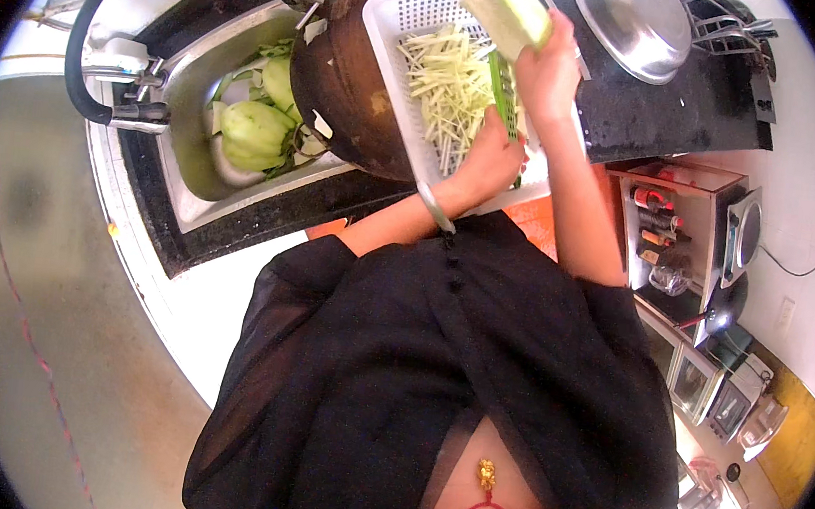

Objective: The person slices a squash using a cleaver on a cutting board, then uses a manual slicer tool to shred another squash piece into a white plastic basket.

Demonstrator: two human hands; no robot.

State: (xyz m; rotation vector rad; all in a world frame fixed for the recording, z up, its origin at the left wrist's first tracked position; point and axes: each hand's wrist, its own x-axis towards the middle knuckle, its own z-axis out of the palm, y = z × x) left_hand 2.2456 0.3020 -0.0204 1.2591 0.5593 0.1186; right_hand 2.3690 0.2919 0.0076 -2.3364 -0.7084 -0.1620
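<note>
My right hand [547,78] is closed round a long, pale green piece of peeled fruit [516,14], which looks like green papaya. Beneath it, a green grater [502,96] stands tilted inside a white perforated basket [386,22]. My left hand [493,160] grips the grater's lower end, its wrist wearing a pale bangle [434,208]. Thin pale shreds [447,83] lie heaped in the basket, left of the grater. The fruit's lower end is close to the grater's top; whether they touch I cannot tell.
Left of a large brown round vessel [355,75], a steel sink [187,172] holds peeled pale green fruit [255,135] and peelings. A black hose tap [100,109] arches over its left side. On the dark counter [632,124] sits a steel bowl [636,27], beside a wire rack [732,31].
</note>
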